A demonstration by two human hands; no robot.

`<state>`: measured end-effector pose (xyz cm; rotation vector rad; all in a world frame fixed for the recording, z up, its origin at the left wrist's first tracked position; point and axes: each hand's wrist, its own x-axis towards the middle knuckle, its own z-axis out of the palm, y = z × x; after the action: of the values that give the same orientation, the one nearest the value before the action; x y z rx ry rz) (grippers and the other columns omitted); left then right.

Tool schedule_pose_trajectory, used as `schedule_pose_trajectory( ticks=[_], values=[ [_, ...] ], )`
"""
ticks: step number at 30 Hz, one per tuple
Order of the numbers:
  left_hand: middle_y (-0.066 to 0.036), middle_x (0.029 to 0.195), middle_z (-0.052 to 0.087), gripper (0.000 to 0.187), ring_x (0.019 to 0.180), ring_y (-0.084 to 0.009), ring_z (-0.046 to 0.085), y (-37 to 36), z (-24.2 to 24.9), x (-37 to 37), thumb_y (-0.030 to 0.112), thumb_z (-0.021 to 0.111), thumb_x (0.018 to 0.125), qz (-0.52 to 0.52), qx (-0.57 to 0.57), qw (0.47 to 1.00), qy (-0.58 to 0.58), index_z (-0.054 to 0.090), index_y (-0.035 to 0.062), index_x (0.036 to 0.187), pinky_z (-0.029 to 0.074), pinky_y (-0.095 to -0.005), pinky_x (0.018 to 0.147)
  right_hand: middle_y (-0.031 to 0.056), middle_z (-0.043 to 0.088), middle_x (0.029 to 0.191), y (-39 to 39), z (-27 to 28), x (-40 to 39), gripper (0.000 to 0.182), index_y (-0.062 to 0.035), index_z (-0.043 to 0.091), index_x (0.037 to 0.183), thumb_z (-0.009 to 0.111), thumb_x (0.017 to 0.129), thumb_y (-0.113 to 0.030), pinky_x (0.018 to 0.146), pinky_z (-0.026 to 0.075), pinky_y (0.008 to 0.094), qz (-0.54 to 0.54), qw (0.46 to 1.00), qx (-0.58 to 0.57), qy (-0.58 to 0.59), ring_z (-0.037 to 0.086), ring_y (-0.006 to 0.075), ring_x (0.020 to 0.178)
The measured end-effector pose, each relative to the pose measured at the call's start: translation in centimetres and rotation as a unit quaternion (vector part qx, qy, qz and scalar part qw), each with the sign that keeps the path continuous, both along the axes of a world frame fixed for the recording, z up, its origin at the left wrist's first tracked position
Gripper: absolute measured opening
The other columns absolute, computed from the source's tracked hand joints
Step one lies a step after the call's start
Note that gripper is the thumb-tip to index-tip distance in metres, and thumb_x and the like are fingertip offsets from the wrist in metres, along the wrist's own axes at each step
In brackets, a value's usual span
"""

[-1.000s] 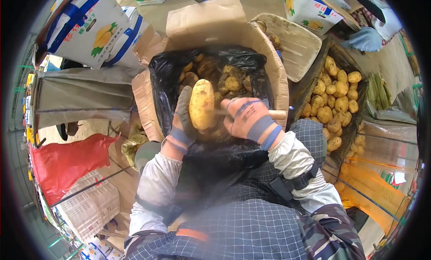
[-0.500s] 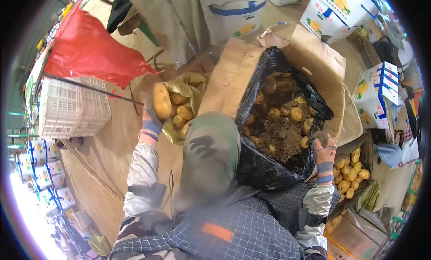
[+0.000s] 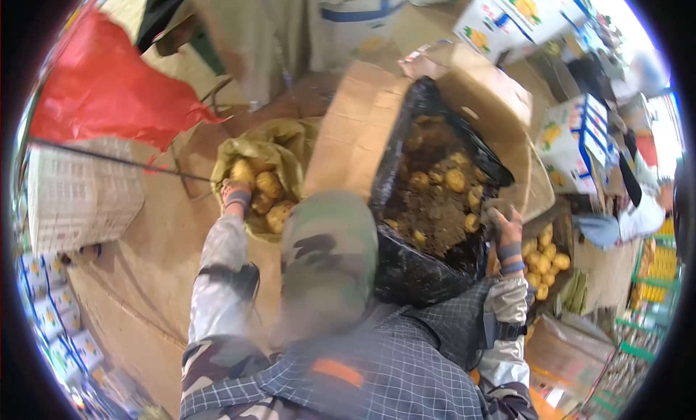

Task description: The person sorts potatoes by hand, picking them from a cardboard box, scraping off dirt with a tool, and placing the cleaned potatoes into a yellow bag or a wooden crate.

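Observation:
My left hand [image 3: 236, 194], in a striped glove, is at the near left side of an olive-green woven sack [image 3: 293, 134]. Its fingers are closed around a large potato [image 3: 243, 173] inside the sack's mouth. Other potatoes [image 3: 268, 184] lie in the sack beside it. My right hand [image 3: 506, 228], gloved too, is at the right rim of a black plastic bag [image 3: 417, 275]. Those fingers are curled; a greyish shape there could be glove or a held item. Loose soil [image 3: 435, 228] and potatoes [image 3: 455, 179] fill the bag, which lines an open cardboard box [image 3: 355, 130].
A camouflage cap [image 3: 330, 246] hides part of the middle. More potatoes [image 3: 545, 264] fill a crate on the right. Printed cartons [image 3: 573, 144] stand beyond it. A white plastic crate [image 3: 80, 195] and a red plastic sheet [image 3: 109, 86] are on the left.
My left hand has lowered the large potato into the sack's mouth. My right hand stays at the bag's rim. The whole view has shifted, with things appearing further left.

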<state>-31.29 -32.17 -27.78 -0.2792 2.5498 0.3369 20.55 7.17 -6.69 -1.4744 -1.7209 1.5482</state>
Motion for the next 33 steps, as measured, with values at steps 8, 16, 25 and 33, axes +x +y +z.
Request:
schedule_pose_trajectory(
  ticks=[8, 16, 25, 33],
  values=[
    [-0.025, 0.149, 0.048, 0.071, 0.138, -0.0400, 0.045, 8.4, 13.0, 3.2, 0.041, 0.068, 0.090, -0.460, 0.125, 0.841, 0.256, 0.048, 0.0011, 0.145, 0.039, -0.0426, 0.115, 0.0246, 0.062, 0.132, -3.8, -1.4, -1.3, 0.055, -0.0015, 0.061, 0.132, 0.062, 0.095, -0.042, 0.106, 0.045, 0.0430, 0.326, 0.826, 0.051, -0.457, 0.057, 0.0381, 0.126],
    [-0.017, 0.115, 0.069, 0.043, 0.107, -0.0347, 0.066, 31.7, 23.6, 18.1, 0.032, 0.070, 0.090, -0.670, 0.371, 0.640, 0.055, 0.064, 0.0048, 0.123, 0.052, -0.0391, 0.093, 0.0189, 0.064, 0.131, -1.3, 2.5, -1.6, 0.053, -0.0076, 0.061, 0.134, 0.059, 0.094, -0.043, 0.105, 0.046, 0.0423, 0.105, 0.918, 0.192, -0.331, 0.059, 0.0344, 0.123],
    [-0.020, 0.118, 0.071, 0.055, 0.108, -0.0352, 0.071, 38.3, 4.1, 24.1, 0.015, 0.061, 0.089, -0.752, -0.204, 0.615, 0.119, 0.051, 0.0149, 0.143, 0.058, -0.0462, 0.087, 0.0186, 0.071, 0.111, -1.1, 3.9, 2.9, 0.051, -0.0063, 0.062, 0.129, 0.062, 0.093, -0.042, 0.093, 0.052, 0.0437, 0.030, 0.922, 0.281, -0.264, 0.066, 0.0356, 0.106],
    [-0.015, 0.136, 0.063, 0.066, 0.124, -0.0285, 0.062, 37.5, 11.5, 28.1, 0.032, 0.074, 0.087, -0.680, -0.165, 0.715, 0.006, 0.049, 0.0153, 0.145, 0.049, -0.0438, 0.103, 0.0182, 0.066, 0.122, -1.0, 6.2, 4.3, 0.055, -0.0063, 0.058, 0.134, 0.060, 0.094, -0.044, 0.100, 0.049, 0.0428, 0.036, 0.958, 0.212, -0.191, 0.063, 0.0338, 0.114]
  ],
)
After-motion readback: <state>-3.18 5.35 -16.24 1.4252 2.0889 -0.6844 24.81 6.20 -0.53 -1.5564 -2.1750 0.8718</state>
